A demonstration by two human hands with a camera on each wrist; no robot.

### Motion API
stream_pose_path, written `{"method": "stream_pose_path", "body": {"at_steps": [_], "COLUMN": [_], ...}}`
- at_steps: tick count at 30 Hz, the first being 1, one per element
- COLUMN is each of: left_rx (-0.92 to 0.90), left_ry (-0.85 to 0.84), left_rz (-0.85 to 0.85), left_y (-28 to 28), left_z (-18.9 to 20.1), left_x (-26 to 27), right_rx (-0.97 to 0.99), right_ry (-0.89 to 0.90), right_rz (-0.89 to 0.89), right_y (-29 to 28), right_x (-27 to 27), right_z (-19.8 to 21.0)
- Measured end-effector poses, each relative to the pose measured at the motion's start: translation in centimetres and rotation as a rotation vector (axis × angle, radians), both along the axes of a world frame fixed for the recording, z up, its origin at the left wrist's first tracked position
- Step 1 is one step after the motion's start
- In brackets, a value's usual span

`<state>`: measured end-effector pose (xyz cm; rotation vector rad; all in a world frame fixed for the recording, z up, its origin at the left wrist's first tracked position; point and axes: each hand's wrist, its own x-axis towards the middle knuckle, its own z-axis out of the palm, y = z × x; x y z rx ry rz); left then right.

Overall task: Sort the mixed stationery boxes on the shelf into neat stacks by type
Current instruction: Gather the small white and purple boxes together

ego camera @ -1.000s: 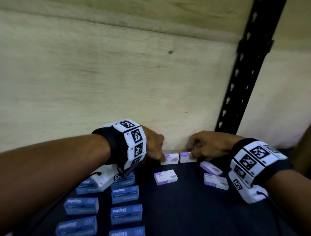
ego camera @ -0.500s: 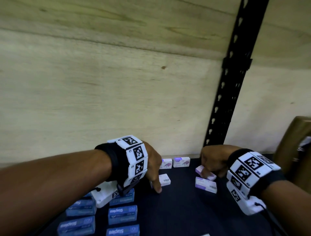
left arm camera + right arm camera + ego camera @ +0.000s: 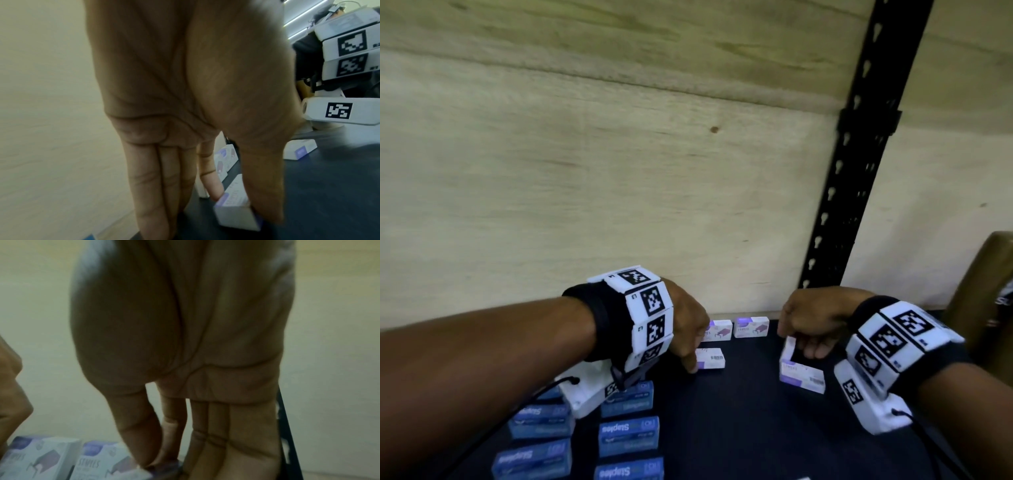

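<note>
White box (image 3: 710,358) pinched by left hand (image 3: 688,325), right hand (image 3: 812,323) lifting another box (image 3: 789,349)

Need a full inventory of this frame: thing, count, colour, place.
blue staples boxes: at least six visible, blue, front left of shelf, in rows
standing white-purple boxes: two, side by side against back wall
flat white-purple box: one, under left hand
tilted white-purple box: one, lifted on edge by right hand
lying white-purple box: one, below tilted box
shelf: dark surface
upright post: black, slotted, right of centre
back wall: pale plywood
left hand: pinches flat box
right hand: grips tilted box
</note>
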<state>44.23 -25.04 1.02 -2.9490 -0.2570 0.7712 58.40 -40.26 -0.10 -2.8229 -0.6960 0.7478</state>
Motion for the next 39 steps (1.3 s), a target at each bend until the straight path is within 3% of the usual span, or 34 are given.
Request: {"method": "stream_pose_path", "body": {"at_steps": [8,15,20,25,39], "left_rx": [-0.189,-0.103,-0.168,-0.136,-0.096], "left_ry": [0.003,-0.012,-0.111,-0.003,-0.002], "left_rz": [0.061,0.044,-0.004,0.018,-0.018], "left_y": [0.6,-0.4,0.9,0.6,-0.2], "left_z": [0.1,0.4,-0.4,0.1,0.0], "left_x": [0.8,0.4,-0.1,0.5,0.7], "right_rx": [-0.050,-0.055,-0.078,-0.173,-0.117], "right_ry": [0.014,0.073,0.049,-0.021,-0.048], "right_rz": [0.056,0.015,-0.009,-0.038,0.007], "right_y": [-0.6,-0.7,-0.3,0.0,-0.1], "right_x": [0.4,-0.4,-0.6,-0.8,-0.8], "right_z": [0.0,1.1,0.7,0.3,1.1]}}
